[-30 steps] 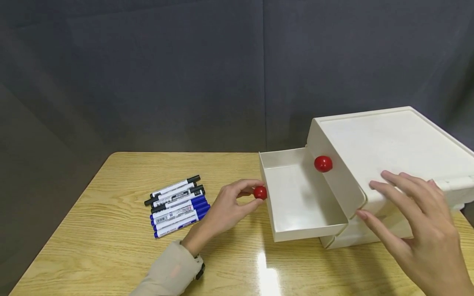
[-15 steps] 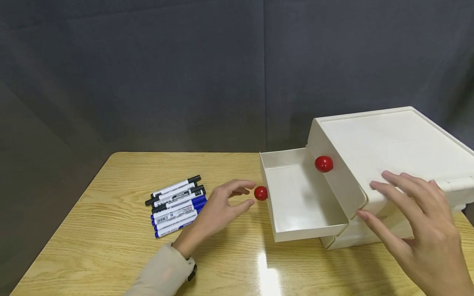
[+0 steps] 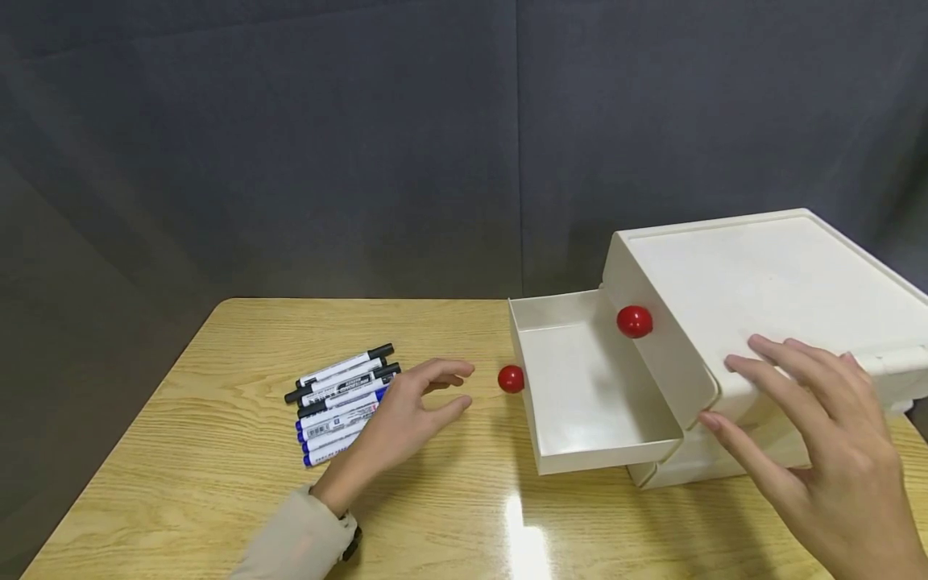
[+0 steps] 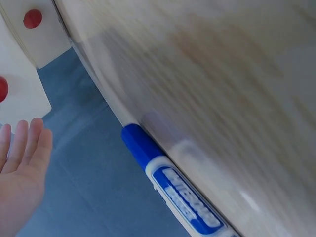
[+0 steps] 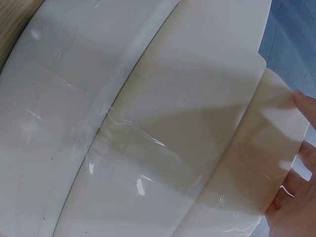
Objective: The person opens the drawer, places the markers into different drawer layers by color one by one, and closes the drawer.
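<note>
My left hand (image 3: 399,419) hovers over the table beside the markers (image 3: 344,403), fingers loosely bent and holding nothing. To its right, a round red knob (image 3: 511,379) sits on the front of a pulled-out white drawer (image 3: 602,387), apart from my fingertips. Another red knob (image 3: 634,321) is on the upper front of the white drawer cabinet (image 3: 783,274). My right hand (image 3: 834,451) rests its fingers on the cabinet's near top edge, with the thumb at the front corner. In the left wrist view, a blue-capped whiteboard marker (image 4: 173,187) lies close by.
Several black- and blue-capped markers lie in a row on the left of the wooden table (image 3: 217,499). The drawer juts out leftward from the cabinet. A dark curtain (image 3: 362,161) hangs behind the table.
My left hand has let go of the drawer's red knob and drawn back to the left, toward the markers. The drawer stays out, and my right hand keeps its place.
</note>
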